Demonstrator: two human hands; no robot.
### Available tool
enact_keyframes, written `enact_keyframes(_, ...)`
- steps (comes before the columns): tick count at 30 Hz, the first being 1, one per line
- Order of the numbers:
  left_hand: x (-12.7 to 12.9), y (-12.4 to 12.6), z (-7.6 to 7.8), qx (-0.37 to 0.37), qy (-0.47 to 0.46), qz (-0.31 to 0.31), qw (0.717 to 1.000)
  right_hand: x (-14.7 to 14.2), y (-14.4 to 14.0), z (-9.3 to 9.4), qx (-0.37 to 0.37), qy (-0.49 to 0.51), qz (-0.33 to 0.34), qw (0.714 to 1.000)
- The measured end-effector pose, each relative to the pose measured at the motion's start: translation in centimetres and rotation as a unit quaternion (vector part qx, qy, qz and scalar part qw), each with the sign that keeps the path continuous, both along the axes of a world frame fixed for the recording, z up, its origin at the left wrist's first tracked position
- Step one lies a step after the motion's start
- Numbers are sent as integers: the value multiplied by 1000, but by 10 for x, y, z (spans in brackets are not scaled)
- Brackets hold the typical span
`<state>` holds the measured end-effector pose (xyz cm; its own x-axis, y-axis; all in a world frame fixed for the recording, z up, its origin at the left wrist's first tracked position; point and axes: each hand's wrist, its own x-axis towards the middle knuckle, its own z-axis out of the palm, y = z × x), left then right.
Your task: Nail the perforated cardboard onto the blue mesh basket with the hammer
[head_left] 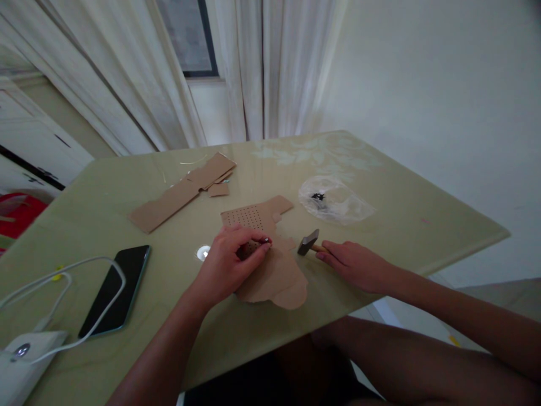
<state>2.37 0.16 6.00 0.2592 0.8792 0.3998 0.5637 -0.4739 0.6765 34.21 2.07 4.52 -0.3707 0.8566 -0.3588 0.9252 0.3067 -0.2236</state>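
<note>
On the table lies a cut piece of brown cardboard [281, 276] with rows of small dark holes in its upper left part. My left hand [232, 256] rests over it, thumb and forefinger pinched on a tiny dark piece [267, 241] with a bright glint, too small to name. My right hand [359, 265] is closed round the wooden handle of a small hammer [308, 242]. The hammer's metal head is just right of the cardboard, apart from my left hand. Behind the hammer lies a clear plastic bag [350, 206] with small black bits in it.
Several cardboard strips and scraps [186, 194] lie at the back left of the glossy table [406, 225]. A dark phone [120, 287] is at the left, crossed by a white cable [101, 259] near a white power strip [29, 361]. Curtains [283, 67] hang behind the table.
</note>
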Motion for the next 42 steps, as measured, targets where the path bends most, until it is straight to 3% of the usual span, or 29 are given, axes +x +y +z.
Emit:
enact_keyframes(9,2,0,-3,20,14,10,1000,0,0,-3,8,-5,2,1000)
enact_keyframes(14,1,1,-5,24,17,14,999,-1,6,9,-1,12,17,1000)
enact_keyframes(18,1,2,-6,30,13,11,999,-12,15,32,33,-15,16,999)
enact_keyframes(23,-1,3,-8,33,7,10,999,-39,14,83,138,61,-1,989)
enact_keyframes(28,-1,4,-10,32,-4,8,999,-59,-4,123,142,123,39,981)
enact_keyframes(35,-1,5,-10,30,10,3,999,-69,-10,120,122,91,105,983)
enact_keyframes(42,-1,6,-12,22,-3,-2,1000,-70,-10,122,153,138,49,977)
